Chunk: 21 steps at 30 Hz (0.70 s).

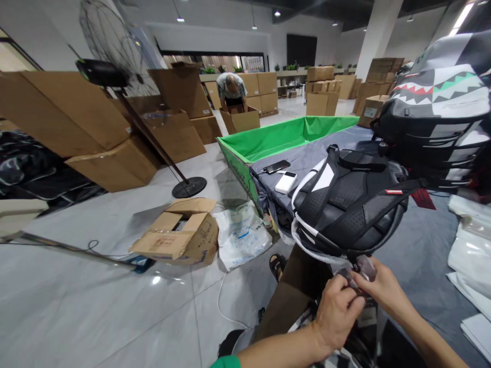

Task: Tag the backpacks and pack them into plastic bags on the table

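Observation:
A black backpack (341, 199) with white trim lies on the grey cloth, its padded back and shoulder straps facing up. At its near end, both hands are close together over a piece of see-through plastic (367, 268). My left hand (337, 313) is closed, its fingers pinching the plastic. Opposite it, my right hand (385, 287) is closed on the same plastic between thumb and fingers. What lies inside the plastic is hard to make out. A red tag (423, 198) hangs from the backpack's right side. Below my hands, a dark and white bundle is partly hidden.
A white power bank (286, 182) and a phone (276, 166) lie left of the backpack. Stacked backpacks (437, 112) rise at right, above white plastic bags (470, 240). An open carton (180, 232), a white sack (243, 232) and a fan stand (189, 187) occupy the floor. A person (232, 89) bends over a box behind.

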{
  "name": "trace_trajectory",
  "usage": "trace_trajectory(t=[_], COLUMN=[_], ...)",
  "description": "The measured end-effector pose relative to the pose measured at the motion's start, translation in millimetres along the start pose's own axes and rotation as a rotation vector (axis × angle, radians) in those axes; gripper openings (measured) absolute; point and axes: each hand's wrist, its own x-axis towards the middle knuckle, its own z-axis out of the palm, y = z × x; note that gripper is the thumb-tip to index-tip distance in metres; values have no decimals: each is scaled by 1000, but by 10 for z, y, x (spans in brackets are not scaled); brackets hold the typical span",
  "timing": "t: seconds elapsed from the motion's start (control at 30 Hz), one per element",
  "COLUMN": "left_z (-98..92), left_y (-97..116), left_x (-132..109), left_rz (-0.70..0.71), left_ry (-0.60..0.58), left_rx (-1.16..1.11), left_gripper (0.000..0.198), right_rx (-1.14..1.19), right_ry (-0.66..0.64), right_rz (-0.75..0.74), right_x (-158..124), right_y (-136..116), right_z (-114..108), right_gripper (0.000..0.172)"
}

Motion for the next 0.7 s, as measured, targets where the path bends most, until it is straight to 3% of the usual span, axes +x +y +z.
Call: trace_trajectory(t=[0.07, 0.13, 0.2, 0.27, 0.37, 0.47, 0.6, 0.7], left_z=[-67, -100, -82, -24, 73, 112, 145, 216], left_y=[8, 31, 72, 119, 159, 141, 74, 41], left_x=[12, 65, 147, 232, 317, 345, 375, 426], left_rz=[-278, -470, -537, -570, -632, -632, -643, -707], left_ry=[177, 278, 264, 277, 452, 534, 563, 631], left_rx=[-314, -634, -930, -1091, -1104, -1065, -1019, -1058], left_gripper=[22, 38, 55, 51, 36, 28, 23, 24], right_rx=[7, 8, 7, 3, -12, -4, -76, -326], right_ry=[-35, -80, -114, -130, -147, -167, 55, 268], right_rz=[-7, -23, -33, -37, -63, -143, -333, -517], right_x=[28, 45, 50, 54, 69, 94, 89, 19], right_y=[18, 39, 57, 68, 82, 108, 99, -3], right_z=[8, -8, -27, -42, -90, -191, -285, -267], right_gripper=[30, 28, 28, 28, 34, 46, 56, 58])
